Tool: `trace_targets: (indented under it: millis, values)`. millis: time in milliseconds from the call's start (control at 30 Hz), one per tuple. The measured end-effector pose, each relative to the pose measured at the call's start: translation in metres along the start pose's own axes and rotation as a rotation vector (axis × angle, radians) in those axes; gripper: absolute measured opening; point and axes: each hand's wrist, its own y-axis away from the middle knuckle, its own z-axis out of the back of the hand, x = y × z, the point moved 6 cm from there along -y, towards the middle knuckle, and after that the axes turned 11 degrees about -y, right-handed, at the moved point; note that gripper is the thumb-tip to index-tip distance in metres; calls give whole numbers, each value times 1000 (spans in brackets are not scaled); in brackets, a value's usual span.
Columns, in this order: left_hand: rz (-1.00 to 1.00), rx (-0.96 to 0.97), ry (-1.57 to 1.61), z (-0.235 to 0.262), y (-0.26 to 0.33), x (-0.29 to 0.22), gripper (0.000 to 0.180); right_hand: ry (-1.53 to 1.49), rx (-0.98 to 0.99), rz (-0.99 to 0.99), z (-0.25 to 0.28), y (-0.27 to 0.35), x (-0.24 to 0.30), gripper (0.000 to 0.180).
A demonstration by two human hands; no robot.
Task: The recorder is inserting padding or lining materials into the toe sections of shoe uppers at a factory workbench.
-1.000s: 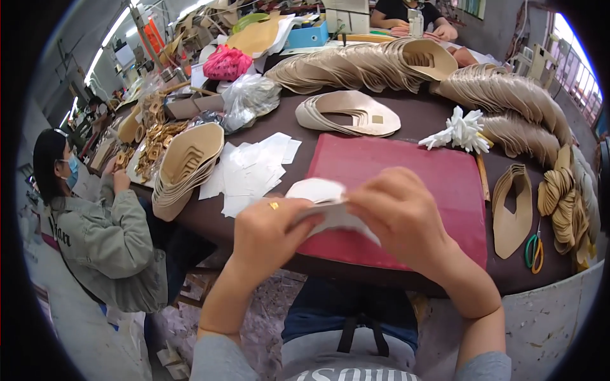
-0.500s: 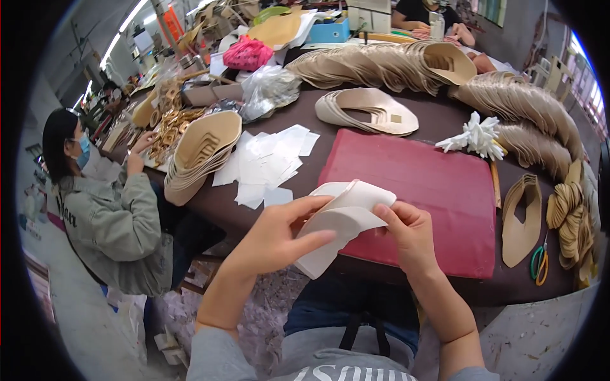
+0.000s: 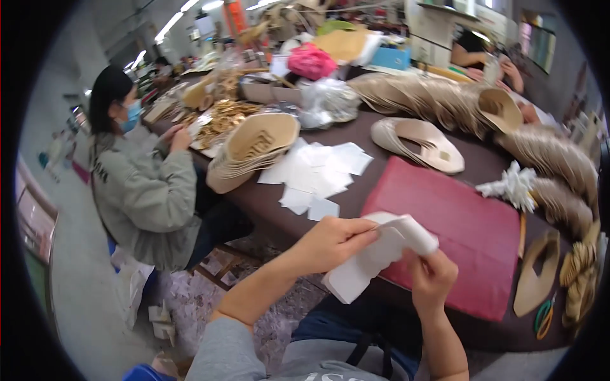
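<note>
Both hands' grip, left hand [image 3: 330, 241] and right hand [image 3: 432, 279], on white sheet [image 3: 375, 257] over table edge [image 3: 267, 213]; red mat [image 3: 457, 222] just beside

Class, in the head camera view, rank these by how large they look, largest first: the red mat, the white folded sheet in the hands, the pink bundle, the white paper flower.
1. red mat
2. white folded sheet, though nearness to the camera enlarges it
3. pink bundle and white paper flower: too alike to rank
</note>
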Motion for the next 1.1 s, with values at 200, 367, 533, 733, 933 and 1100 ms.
trace_targets:
  millis: [200,367,533,733,933,1100]
  values:
    - [-102,-103,-345,-10,13,-19,20,-214,-91,28,9,12,-5,5]
    - [-784,-175,436,-50,87,-47,24,-638,-237,-145,47,3,5,11]
    - [201,721,1543,-178,34,30,65,-897,-182,-374,49,-4,-23,15]
    - [235,-32,1337,-122,-23,46,34,-291,58,-360,37,-16,-38,23]
    - [63,51,1472,-141,-61,40,31,-486,-82,-353,58,-18,-60,21]
    - [89,-60,1295,-149,-54,35,37,-393,-22,-345,51,-18,-57,17]
